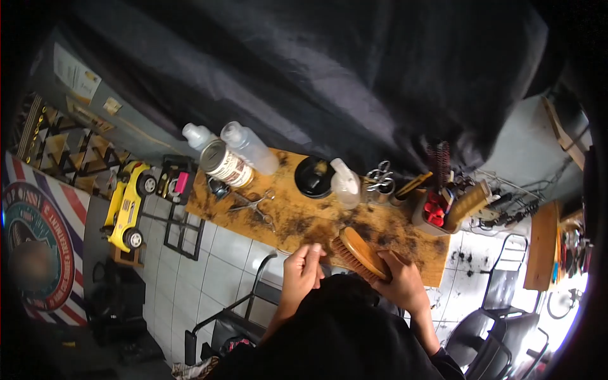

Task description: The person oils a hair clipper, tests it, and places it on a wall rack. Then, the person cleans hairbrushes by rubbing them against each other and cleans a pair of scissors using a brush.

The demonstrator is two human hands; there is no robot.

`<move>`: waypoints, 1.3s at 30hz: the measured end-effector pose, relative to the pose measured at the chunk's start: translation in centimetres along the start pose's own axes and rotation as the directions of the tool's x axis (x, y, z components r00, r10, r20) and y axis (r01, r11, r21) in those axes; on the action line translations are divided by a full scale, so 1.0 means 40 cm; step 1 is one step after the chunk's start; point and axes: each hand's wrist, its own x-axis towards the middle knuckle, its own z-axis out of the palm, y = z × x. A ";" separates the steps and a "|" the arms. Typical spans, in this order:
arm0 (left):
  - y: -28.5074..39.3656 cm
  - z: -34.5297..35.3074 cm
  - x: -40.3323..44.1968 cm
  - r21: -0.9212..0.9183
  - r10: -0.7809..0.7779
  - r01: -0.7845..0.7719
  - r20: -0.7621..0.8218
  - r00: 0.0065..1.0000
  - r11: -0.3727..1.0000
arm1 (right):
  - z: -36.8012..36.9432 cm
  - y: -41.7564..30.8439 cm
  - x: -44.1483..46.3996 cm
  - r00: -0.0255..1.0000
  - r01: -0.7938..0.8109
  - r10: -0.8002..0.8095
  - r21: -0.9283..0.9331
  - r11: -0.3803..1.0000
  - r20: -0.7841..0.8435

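Note:
My right hand (402,282) grips a wooden hairbrush (362,251) with an oval back and brown bristles. The brush is tilted over the front edge of a worn wooden table (304,231), its bristles facing down and to the left. Just left of the bristles, my left hand (303,273) is closed with the fingers curled and the thumb on top. Nothing shows in it, though the palm side is hidden. Behind the hands lie open scissors (253,206) on the tabletop. A translucent spray bottle (346,185) stands beyond the brush.
Clear plastic bottles, a labelled can (226,164) and a black bowl (313,177) stand along the table's back. At right, a tub (430,221) holds combs and brushes. A black cloth (304,76) hangs behind. A yellow toy car (126,206) and chairs (503,316) flank the table.

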 end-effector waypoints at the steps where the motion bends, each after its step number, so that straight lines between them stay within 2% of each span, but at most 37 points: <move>1: -0.005 -0.021 -0.006 0.015 -0.011 0.011 -0.033 0.999 1.000 | 0.009 -0.011 0.004 1.000 0.015 -0.015 0.007 1.000 0.021; 2: -0.020 -0.030 -0.010 0.012 -0.021 0.021 -0.058 0.998 1.000 | 0.017 -0.030 0.005 0.999 0.027 -0.030 0.100 0.995 0.025; 3: -0.043 -0.035 -0.009 -0.135 0.055 -0.078 -0.166 0.985 0.988 | 0.026 -0.047 0.008 0.999 0.035 -0.041 0.190 0.981 0.029; 4: -0.068 -0.044 -0.001 -0.265 0.119 -0.197 -0.281 0.952 0.944 | 0.037 -0.059 0.014 0.997 0.044 -0.054 0.192 0.980 0.048; 5: -0.084 -0.063 0.008 -0.336 0.204 -0.281 -0.247 0.947 0.899 | 0.046 -0.070 0.022 0.997 0.007 -0.025 0.245 0.969 0.070; 6: -0.100 -0.068 0.010 -0.340 0.197 -0.282 -0.265 0.944 0.897 | 0.052 -0.076 0.030 0.995 -0.035 0.007 0.294 0.955 0.095; 7: -0.094 -0.068 0.015 -0.228 0.233 -0.304 -0.292 0.928 0.925 | 0.064 -0.075 0.041 0.994 -0.033 0.000 0.291 0.956 0.113; 8: -0.086 -0.072 0.017 -0.113 0.269 -0.316 -0.310 0.912 0.942 | 0.086 -0.068 0.054 0.992 -0.023 -0.008 0.233 0.972 0.129; 9: -0.070 -0.079 0.015 -0.216 0.172 -0.240 -0.292 0.941 0.946 | 0.109 -0.061 0.069 0.990 -0.010 -0.015 0.174 0.985 0.143; 10: -0.073 -0.087 0.019 -0.221 0.164 -0.237 -0.304 0.939 0.946 | 0.123 -0.062 0.084 0.988 0.006 -0.024 0.115 0.993 0.156; 12: -0.080 -0.103 0.021 -0.300 0.149 -0.218 -0.237 0.960 0.929 | 0.136 -0.103 0.118 0.990 0.051 -0.070 0.143 0.988 0.126; 13: -0.084 -0.117 0.023 -0.345 0.110 -0.176 -0.203 0.973 0.922 | 0.157 -0.107 0.136 0.987 0.057 -0.070 0.092 0.994 0.148; 16: -0.074 -0.166 0.036 -0.432 0.131 -0.189 -0.160 0.978 0.882 | 0.228 -0.125 0.191 0.981 0.115 -0.112 -0.012 0.993 0.157; 18: -0.054 -0.205 0.039 -0.472 0.120 -0.174 -0.143 0.982 0.864 | 0.275 -0.161 0.239 0.967 0.254 -0.248 -0.141 0.957 0.057; 19: -0.048 -0.226 0.041 -0.479 0.092 -0.160 -0.163 0.982 0.863 | 0.298 -0.181 0.261 0.978 0.191 -0.172 -0.179 0.965 0.116; 20: -0.049 -0.245 0.043 -0.486 0.067 -0.147 -0.177 0.982 0.862 | 0.314 -0.207 0.277 0.978 0.191 -0.170 -0.186 0.964 0.122; 22: -0.084 -0.294 0.058 -0.475 0.075 -0.133 -0.139 0.987 0.870 | 0.338 -0.255 0.315 0.979 0.105 -0.033 -0.365 0.925 0.200; 24: -0.104 -0.331 0.069 -0.601 0.094 -0.204 -0.211 0.973 0.773 | 0.375 -0.267 0.352 0.978 0.111 -0.029 -0.400 0.910 0.205; 25: -0.102 -0.343 0.076 -0.623 0.059 -0.221 -0.270 0.961 0.751 | 0.394 -0.262 0.370 0.971 0.209 -0.141 -0.402 0.892 0.192; 26: -0.109 -0.367 0.088 -0.631 0.059 -0.216 -0.260 0.964 0.745 | 0.410 -0.263 0.383 0.951 0.303 -0.248 -0.402 0.864 0.185; 29: -0.152 -0.444 0.121 -0.378 0.177 -0.281 -0.287 0.941 0.882 | 0.435 -0.289 0.421 0.961 0.267 -0.210 -0.405 0.874 0.182; 30: -0.158 -0.470 0.129 -0.394 0.169 -0.273 -0.279 0.945 0.878 | 0.443 -0.290 0.432 0.962 0.260 -0.197 -0.418 0.871 0.187; 32: -0.150 -0.519 0.152 -0.201 0.148 -0.190 -0.203 0.968 0.961 | 0.460 -0.282 0.463 0.968 0.231 -0.141 -0.511 0.828 0.209; 34: -0.130 -0.551 0.157 -0.202 0.154 -0.189 -0.179 0.972 0.961 | 0.471 -0.285 0.474 0.967 0.238 -0.153 -0.507 0.828 0.204; 36: -0.099 -0.583 0.165 0.032 0.229 -0.227 -0.143 0.963 0.973 | 0.480 -0.310 0.485 0.974 0.159 -0.046 -0.529 0.834 0.220; 37: -0.108 -0.583 0.179 0.063 0.306 -0.299 -0.184 0.934 0.952 | 0.482 -0.320 0.486 0.972 0.137 -0.007 -0.537 0.832 0.236; 38: -0.115 -0.593 0.188 0.057 0.301 -0.296 -0.170 0.938 0.954 | 0.484 -0.326 0.486 0.973 0.122 0.007 -0.542 0.832 0.231; 39: -0.120 -0.602 0.197 0.165 0.394 -0.372 -0.128 0.910 0.913 | 0.486 -0.330 0.483 0.974 0.109 0.023 -0.550 0.828 0.227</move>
